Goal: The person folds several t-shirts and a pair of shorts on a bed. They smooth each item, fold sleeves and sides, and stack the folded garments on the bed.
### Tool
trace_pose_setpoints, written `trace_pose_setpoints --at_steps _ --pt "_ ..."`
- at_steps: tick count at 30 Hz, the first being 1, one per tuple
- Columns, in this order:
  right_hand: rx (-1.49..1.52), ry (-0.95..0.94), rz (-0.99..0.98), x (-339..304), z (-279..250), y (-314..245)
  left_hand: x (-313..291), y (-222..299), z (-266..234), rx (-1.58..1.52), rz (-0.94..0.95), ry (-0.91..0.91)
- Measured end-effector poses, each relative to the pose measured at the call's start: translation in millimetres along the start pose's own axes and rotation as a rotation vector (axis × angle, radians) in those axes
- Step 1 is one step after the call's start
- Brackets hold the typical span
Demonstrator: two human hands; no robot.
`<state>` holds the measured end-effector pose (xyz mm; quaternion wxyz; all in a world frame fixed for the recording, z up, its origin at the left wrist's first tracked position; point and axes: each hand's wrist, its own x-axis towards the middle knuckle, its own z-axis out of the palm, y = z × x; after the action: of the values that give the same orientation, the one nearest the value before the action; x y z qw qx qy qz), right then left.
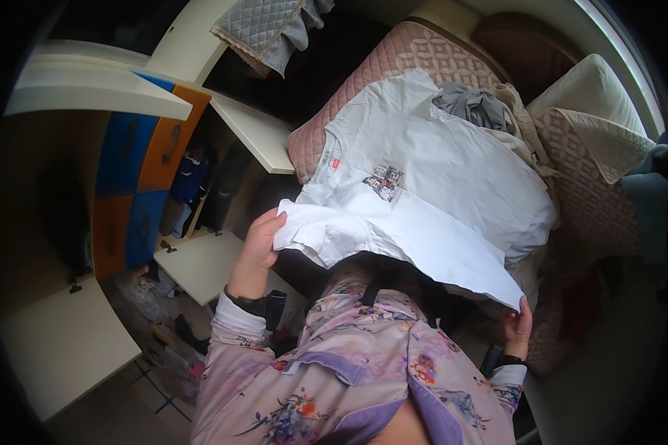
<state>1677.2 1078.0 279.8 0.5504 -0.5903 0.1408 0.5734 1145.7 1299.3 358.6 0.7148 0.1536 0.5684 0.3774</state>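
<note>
A white T-shirt (453, 178) with a small dark print on its chest and a red tag at the neck lies spread over a bed. My left hand (261, 236) pinches the edge of a sleeve at the shirt's near left. At the near right, my right hand (518, 325) grips a corner of the hem between thumb and fingers. The near edge of the cloth hangs lifted between my hands, in front of my body. Some fingertips are hidden by the fabric.
Pink quilted bedding (349, 111) lies under the shirt, with grey and beige clothes (471, 104) bunched beyond it. A white pillow (590, 93) rests at the far right. On the left, an open wardrobe has blue and orange drawers (130, 170) and open white doors (67, 345).
</note>
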Motion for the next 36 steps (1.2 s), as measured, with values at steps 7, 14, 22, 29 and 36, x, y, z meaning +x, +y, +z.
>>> trace_pose_setpoints --at_steps 7,14,22,29,36 --pt "0.124 0.121 0.025 16.8 18.9 -2.7 53.6 30.2 9.4 0.009 -0.08 -0.13" --pt "0.096 0.212 -0.056 14.7 36.2 -5.1 78.5 44.7 14.1 0.081 -0.266 -0.27" --pt "0.069 0.308 -0.007 11.8 41.2 -5.0 68.4 17.7 0.8 0.277 -0.468 -0.295" --pt "0.042 0.273 -0.002 26.8 47.8 -17.3 71.9 16.8 -0.4 0.171 -0.367 -0.148" --pt "0.079 0.236 0.021 24.3 29.2 -16.0 81.9 31.5 12.5 0.108 -0.349 -0.094"
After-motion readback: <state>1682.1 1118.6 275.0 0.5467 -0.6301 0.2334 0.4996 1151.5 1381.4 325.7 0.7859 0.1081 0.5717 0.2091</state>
